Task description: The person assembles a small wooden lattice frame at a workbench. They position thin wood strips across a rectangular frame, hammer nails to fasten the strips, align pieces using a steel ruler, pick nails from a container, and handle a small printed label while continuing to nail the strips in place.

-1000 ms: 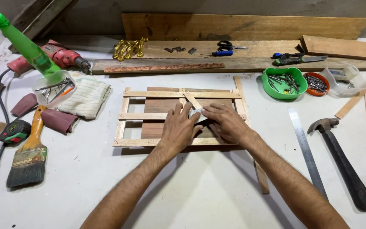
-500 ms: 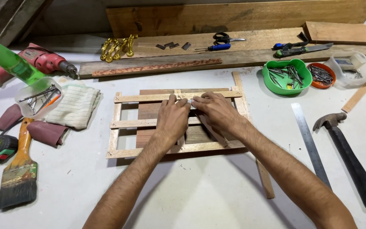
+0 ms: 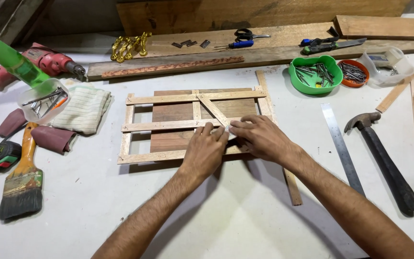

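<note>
On the white worktable (image 3: pixel 97 201), at its middle, lies a slatted wooden frame (image 3: pixel 168 125) of pale strips laid over a darker board (image 3: pixel 173 112), which seems to serve as a flat backing so the strips stay level. Both hands sit at the frame's lower right part: the left hand (image 3: pixel 206 151) rests flat with fingers pressing down on the middle rail, while the right hand (image 3: pixel 260 138) meets it fingertip to fingertip over the lower end of a diagonal strip (image 3: pixel 212 110), apparently steadying that joint; whether anything small is pinched there I cannot tell. Right of the frame lie a steel ruler (image 3: pixel 341 146) and a hammer (image 3: pixel 384 160), within reach. Beyond the frame's right corner stands a green bowl of nails (image 3: pixel 313 73). Left of the frame lie a folded cloth (image 3: pixel 83 108) and a paintbrush (image 3: pixel 22 180).
</note>
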